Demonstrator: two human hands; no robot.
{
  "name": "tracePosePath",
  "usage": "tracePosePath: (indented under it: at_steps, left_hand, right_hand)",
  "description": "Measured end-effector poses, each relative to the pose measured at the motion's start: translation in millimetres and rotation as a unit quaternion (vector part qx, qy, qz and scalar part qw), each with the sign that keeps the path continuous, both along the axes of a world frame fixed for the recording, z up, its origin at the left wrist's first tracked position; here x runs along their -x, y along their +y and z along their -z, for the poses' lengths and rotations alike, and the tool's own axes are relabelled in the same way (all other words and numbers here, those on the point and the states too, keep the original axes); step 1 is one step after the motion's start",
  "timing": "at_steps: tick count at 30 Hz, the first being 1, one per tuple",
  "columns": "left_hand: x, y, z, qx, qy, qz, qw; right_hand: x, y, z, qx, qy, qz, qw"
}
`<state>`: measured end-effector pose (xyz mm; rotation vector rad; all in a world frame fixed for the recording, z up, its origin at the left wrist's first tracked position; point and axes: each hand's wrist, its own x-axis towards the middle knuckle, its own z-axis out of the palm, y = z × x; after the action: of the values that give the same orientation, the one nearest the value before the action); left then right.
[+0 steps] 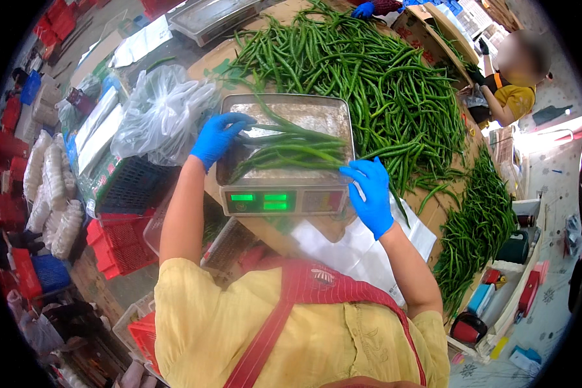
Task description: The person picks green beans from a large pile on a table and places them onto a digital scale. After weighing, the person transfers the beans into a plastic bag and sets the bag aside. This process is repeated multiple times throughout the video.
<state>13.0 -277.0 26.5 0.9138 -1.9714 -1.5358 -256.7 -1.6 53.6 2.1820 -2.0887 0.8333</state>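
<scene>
A small bunch of long green chili peppers lies crosswise on the metal pan of a digital scale, whose green display is lit. My left hand, in a blue glove, reaches over the pan's left edge with fingers stretched out beside the left ends of the bunch. At the opposite edge, my blue-gloved right hand has its fingers extended, their tips touching the right ends of the peppers. Neither hand is wrapped round the bunch. Beyond and right of the scale spreads a big heap of green chili peppers.
Clear plastic bags lie left of the scale, by a dark crate and a red basket. White sheets lie before the scale. Another pepper pile is at right; a co-worker stands at far right beside a cardboard box.
</scene>
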Motion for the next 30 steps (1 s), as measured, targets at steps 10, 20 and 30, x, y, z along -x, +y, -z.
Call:
tracePosePath:
  at_steps: [10,20,30]
  left_hand:
    - [-1,-6,5,-0.035,0.05,0.034,0.998]
    - [7,8,-1,0.015,0.017,-0.017,1.0]
    - [9,23,-20,-0.06,0.107,-0.044,0.991]
  right_hand:
    - [4,-111,22,-0.025,-0.072,0.033,0.997]
    - [13,-117,40,-0.04,-0.062,0.016,0.997]
    - [14,-104,3,-0.004,-0.088,-0.001,0.996]
